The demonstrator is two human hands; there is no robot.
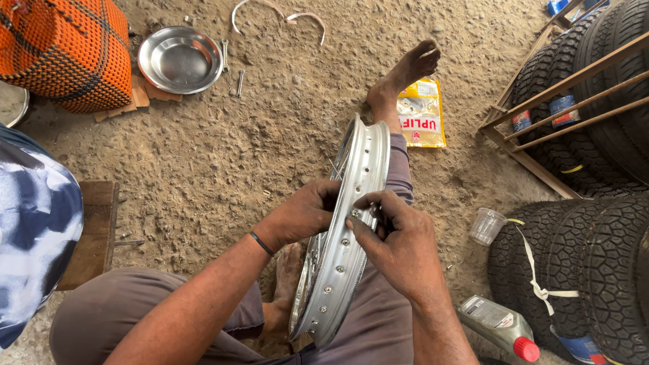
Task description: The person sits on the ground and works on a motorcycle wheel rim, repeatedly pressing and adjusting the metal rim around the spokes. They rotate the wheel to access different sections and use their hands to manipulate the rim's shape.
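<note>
Your right hand (405,247) pinches something small at a spoke hole on the wheel rim (351,223); can't tell what. Left hand (304,213) is closed round the rim's near edge w/ fingers hooked inside. Rim stands on edge across your lap, leaning on the outstretched leg. Judged stiff, light-ish, slick polished metal, so hold it by the edge flanges. Farther out: steel bowl (180,59).

Both forearms reach in from the near edge and meet at the centre. The left hand (304,213) is curled, knuckles up, fingers bent inward (a dark band circles its wrist). The right hand (399,247) lies just right of it, palm turned down, thumb and forefinger pinched together at their tips, the other fingers folded loosely beneath.
</note>
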